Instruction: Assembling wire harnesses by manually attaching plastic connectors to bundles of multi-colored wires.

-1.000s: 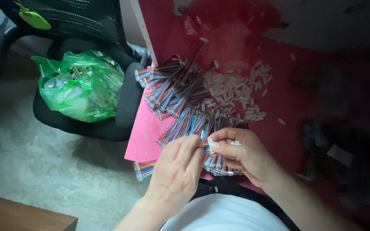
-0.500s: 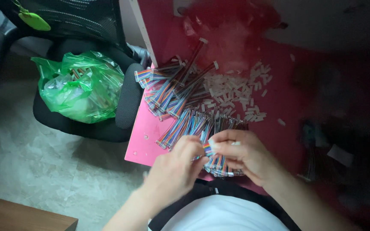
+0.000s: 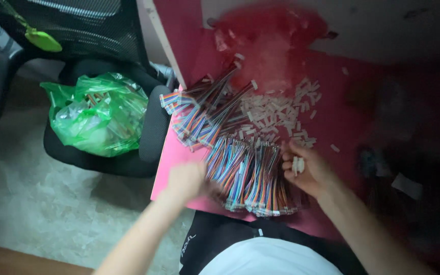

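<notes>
Right hand: the right hand (image 3: 305, 170) is curled, its fingers pinching a small white connector (image 3: 297, 164) just right of the near wire pile (image 3: 253, 175).
Left hand: the left hand (image 3: 187, 181) sits at the near-left edge of the same pile, blurred; whether its fingers are spread or closed cannot be told, though it seems to touch the wire ends.
Wires: flat multicoloured ribbon wires lie fanned out; a second bundle (image 3: 204, 112) lies just beyond the near pile.
Doing it well: judging by the grip, the connector wants a firm hold by its sides, and one wire drawn out cleanly so the rest stay in order.
Loose connectors: a scatter of white connectors (image 3: 281, 109) lies beyond the pile, to its right.
Surface: a pink table (image 3: 179, 153) bears it all.
Room: left of the pile, an office chair (image 3: 143, 127) carries a green plastic bag (image 3: 98, 119); pale floor below.
</notes>
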